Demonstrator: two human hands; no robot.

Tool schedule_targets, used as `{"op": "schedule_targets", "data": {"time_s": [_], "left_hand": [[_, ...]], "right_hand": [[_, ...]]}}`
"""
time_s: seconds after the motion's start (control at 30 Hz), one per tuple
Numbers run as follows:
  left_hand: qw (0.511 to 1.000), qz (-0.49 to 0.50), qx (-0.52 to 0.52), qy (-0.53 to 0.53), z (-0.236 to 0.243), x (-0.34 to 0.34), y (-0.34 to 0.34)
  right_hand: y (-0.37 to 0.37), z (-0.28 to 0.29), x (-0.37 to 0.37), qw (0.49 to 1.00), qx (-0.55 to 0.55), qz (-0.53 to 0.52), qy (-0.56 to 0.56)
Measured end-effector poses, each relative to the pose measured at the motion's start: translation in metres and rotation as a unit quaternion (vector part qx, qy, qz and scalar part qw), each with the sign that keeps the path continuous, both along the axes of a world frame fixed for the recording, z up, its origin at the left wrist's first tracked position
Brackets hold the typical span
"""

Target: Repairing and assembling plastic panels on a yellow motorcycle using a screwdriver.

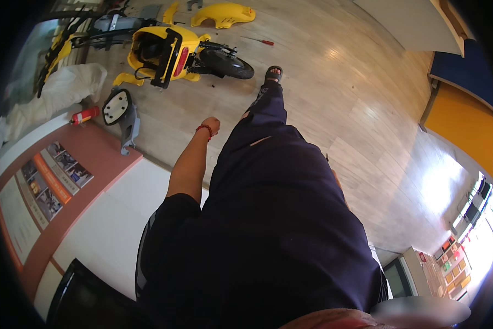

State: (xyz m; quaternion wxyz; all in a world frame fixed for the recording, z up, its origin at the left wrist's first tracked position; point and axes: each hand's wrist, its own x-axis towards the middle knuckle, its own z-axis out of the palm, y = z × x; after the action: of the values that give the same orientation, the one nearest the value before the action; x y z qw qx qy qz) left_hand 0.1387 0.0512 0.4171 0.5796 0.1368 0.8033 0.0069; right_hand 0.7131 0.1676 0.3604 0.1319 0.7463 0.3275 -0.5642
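Observation:
My left hand (213, 125) hangs beside my left leg, fingers curled into a loose fist, a red bead bracelet round its wrist. Nothing sticks out of it. Most of my right hand and arm is hidden behind my dark clothing; only a sliver of skin (337, 181) shows at my right side, with a thin dark tip just above it. Ahead on the left stands a partly stripped yellow scooter (189, 41), its rear wheel (228, 63) toward my sandalled foot (274, 73). Neither visible hand part touches it.
A screwdriver (266, 42) and a yellow fender (224, 15) lie on the wood-look floor (334, 71). At left are a black-rimmed part with a grey bracket (127, 123), a red fire extinguisher (85, 115) and crumpled plastic sheeting (76, 82). Blue and yellow panels (460, 126) stand at right.

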Motion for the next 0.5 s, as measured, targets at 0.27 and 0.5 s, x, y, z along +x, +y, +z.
{"op": "schedule_targets", "data": {"time_s": [0.27,0.5], "left_hand": [[0.997,-0.019,0.07,-0.006,-0.014,-0.003,0.106],[0.991,-0.122,0.039,0.037,-0.032,-0.054,0.189]], "right_hand": [[0.089,0.016,-0.028,0.999,-0.025,-0.021,-0.04],[0.278,0.108,-0.134,0.991,0.044,-0.117,0.052]]}}
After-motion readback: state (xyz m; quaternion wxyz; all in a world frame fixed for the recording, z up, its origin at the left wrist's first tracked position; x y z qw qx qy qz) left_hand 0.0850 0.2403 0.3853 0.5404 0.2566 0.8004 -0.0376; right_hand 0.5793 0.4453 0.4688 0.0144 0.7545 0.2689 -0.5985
